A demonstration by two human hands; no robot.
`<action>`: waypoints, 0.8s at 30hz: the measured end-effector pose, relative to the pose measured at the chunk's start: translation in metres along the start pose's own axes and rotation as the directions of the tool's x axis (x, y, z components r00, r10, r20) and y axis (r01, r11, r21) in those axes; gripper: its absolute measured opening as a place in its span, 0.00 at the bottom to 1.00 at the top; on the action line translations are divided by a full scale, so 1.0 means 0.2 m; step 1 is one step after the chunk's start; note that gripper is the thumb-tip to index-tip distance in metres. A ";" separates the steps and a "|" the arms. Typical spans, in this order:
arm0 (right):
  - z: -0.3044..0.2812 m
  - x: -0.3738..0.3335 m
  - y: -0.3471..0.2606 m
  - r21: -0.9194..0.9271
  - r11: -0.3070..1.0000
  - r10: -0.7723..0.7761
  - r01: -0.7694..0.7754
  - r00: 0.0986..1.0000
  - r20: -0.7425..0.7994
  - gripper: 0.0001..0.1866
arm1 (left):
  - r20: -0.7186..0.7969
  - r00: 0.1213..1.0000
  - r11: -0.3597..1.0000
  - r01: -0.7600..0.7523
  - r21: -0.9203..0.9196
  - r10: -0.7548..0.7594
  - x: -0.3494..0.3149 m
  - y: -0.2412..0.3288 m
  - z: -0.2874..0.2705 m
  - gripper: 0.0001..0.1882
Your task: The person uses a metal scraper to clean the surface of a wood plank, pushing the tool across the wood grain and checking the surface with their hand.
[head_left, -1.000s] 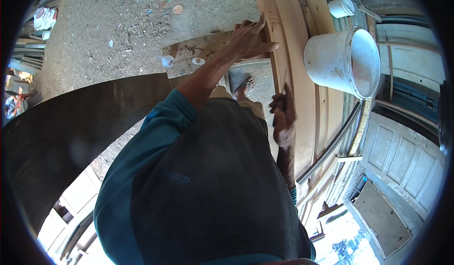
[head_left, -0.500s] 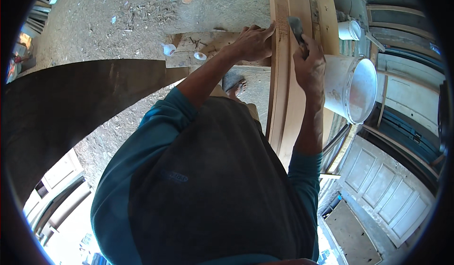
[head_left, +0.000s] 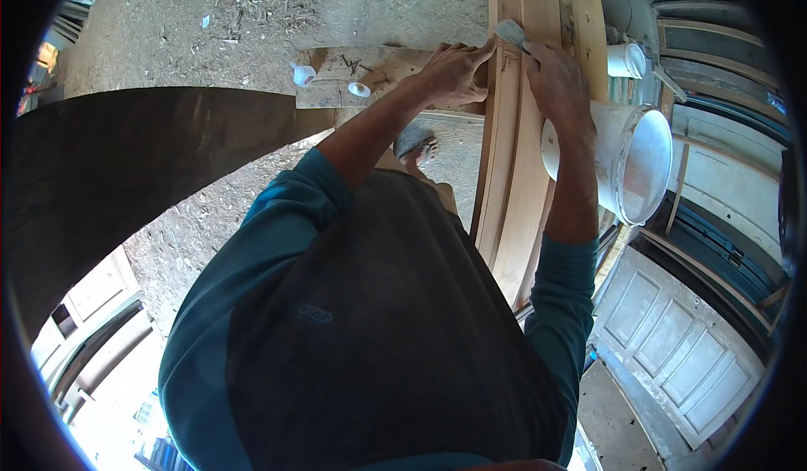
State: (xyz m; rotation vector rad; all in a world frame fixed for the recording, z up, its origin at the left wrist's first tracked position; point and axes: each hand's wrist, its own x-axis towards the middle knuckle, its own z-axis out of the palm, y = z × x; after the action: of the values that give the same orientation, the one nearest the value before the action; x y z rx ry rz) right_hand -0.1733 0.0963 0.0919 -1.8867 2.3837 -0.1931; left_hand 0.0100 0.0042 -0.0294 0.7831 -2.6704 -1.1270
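Note:
A long pale wooden frame piece [head_left: 525,135] with grooves runs away from me at centre right. My left hand [head_left: 454,72] grips its left edge near the top. My right hand [head_left: 555,80] lies on the wood and holds a small grey flat-bladed tool [head_left: 509,32] against the surface, just beside the left hand's fingertips. Both arms wear teal sleeves pushed up the forearm.
A white bucket [head_left: 635,164] stands right of the frame piece, a smaller white cup [head_left: 624,59] behind it. A wooden board [head_left: 370,76] with two small white cups [head_left: 303,74] lies left. A dark curved panel [head_left: 126,160] spans the left. White panelled doors [head_left: 672,345] lie lower right. The ground is littered with sawdust.
My right hand rose from low on the frame piece's right edge to its top, bringing the tool beside the left hand. The view shifted downward along the wood.

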 end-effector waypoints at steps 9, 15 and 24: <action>0.00 -0.09 0.03 -0.020 0.995 -0.094 0.093 0.992 -0.088 0.16 | -0.046 0.998 0.999 -0.043 0.000 0.043 0.02 -0.06 0.04 0.60; -0.07 -0.12 0.00 -0.009 0.996 -0.094 0.094 0.991 -0.092 0.15 | -0.034 0.999 1.000 -0.030 -0.005 0.030 0.03 -0.05 0.03 0.60; -0.08 -0.15 0.03 -0.009 0.993 -0.116 0.116 0.991 -0.072 0.15 | -0.016 1.000 1.000 0.002 -0.031 -0.002 0.02 -0.02 0.00 0.60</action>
State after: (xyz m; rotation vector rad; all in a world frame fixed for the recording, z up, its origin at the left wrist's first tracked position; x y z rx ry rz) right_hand -0.1748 0.1271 0.1073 -2.0568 2.3216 -0.2687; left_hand 0.0081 -0.0011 -0.0331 0.7864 -2.6336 -1.1547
